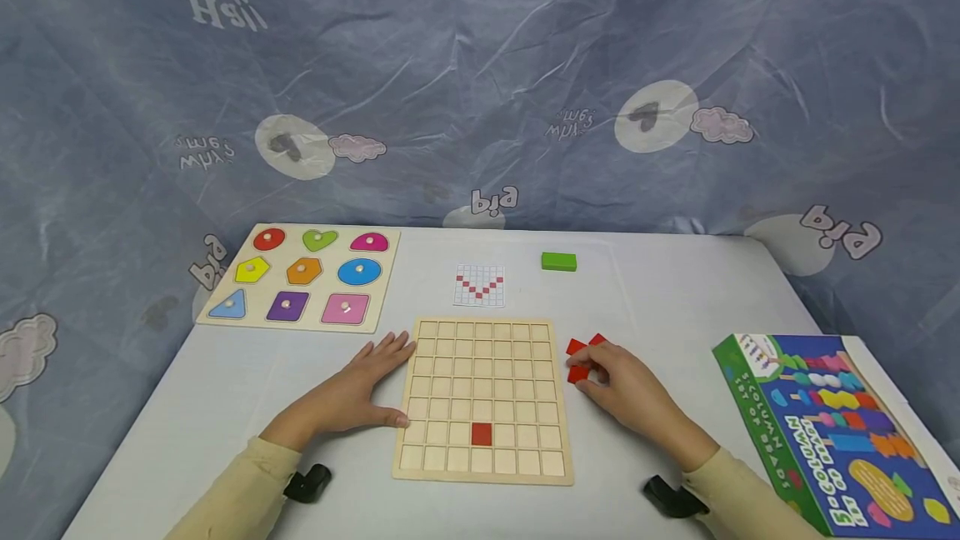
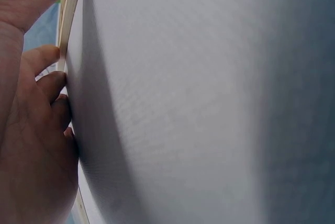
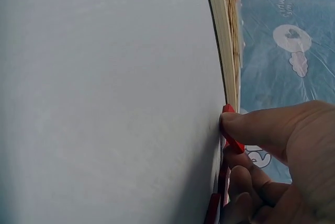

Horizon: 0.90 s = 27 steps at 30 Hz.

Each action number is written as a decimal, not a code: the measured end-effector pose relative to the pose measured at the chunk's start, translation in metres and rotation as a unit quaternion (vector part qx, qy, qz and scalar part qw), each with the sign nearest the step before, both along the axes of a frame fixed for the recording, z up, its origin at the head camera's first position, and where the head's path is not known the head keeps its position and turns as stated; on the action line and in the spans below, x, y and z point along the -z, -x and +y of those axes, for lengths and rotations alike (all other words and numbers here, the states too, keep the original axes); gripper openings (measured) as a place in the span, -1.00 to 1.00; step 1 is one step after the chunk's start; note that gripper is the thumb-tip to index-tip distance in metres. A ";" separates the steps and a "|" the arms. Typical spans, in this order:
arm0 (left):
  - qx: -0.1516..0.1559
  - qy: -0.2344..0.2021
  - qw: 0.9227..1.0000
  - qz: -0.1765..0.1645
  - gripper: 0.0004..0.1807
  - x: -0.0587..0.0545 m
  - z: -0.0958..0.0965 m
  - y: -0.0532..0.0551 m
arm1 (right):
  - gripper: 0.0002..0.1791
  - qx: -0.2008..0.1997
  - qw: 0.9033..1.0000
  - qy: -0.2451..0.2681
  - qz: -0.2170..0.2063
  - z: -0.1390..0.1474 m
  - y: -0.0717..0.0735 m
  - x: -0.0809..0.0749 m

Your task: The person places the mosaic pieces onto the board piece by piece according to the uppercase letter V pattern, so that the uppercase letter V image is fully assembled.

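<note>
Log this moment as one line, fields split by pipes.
left hand: touching left edge of pale wooden gridded board | right hand: pinching flat red square tile | board: one seated red tile, near half

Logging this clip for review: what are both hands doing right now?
Left hand: open, touching the grid board.
Right hand: closed, pinching a red tile.

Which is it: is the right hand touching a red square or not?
Touching: the right wrist view shows the right hand pinching a red square, its thumb right against it.
</note>
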<state>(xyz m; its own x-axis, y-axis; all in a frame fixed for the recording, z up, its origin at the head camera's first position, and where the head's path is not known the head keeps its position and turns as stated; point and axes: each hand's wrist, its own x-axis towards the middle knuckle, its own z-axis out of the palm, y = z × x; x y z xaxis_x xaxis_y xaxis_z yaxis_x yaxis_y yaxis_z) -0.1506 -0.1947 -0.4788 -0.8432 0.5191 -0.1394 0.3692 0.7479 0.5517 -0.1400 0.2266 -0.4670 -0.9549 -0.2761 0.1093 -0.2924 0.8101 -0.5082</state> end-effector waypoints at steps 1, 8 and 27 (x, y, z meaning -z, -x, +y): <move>-0.001 0.000 1.000 -0.001 0.25 0.000 0.000 0.000 | -0.70 0.001 1.000 -0.001 0.000 0.000 0.000 0.000; -0.001 -0.008 1.000 0.003 0.24 0.001 0.000 0.000 | -0.69 0.001 1.000 0.005 -0.005 0.002 0.000 0.001; 0.003 -0.002 1.000 0.004 0.25 0.001 0.000 0.001 | -0.71 -0.034 0.997 0.072 0.014 0.003 -0.001 -0.002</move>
<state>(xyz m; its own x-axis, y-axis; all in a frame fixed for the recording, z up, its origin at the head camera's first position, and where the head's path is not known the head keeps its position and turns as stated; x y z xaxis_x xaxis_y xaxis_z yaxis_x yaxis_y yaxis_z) -0.1513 -0.1951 -0.4794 -0.8417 0.5241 -0.1299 0.3781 0.7438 0.5512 -0.1390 0.2297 -0.4650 -0.9305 -0.3201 0.1783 -0.3598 0.7066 -0.6093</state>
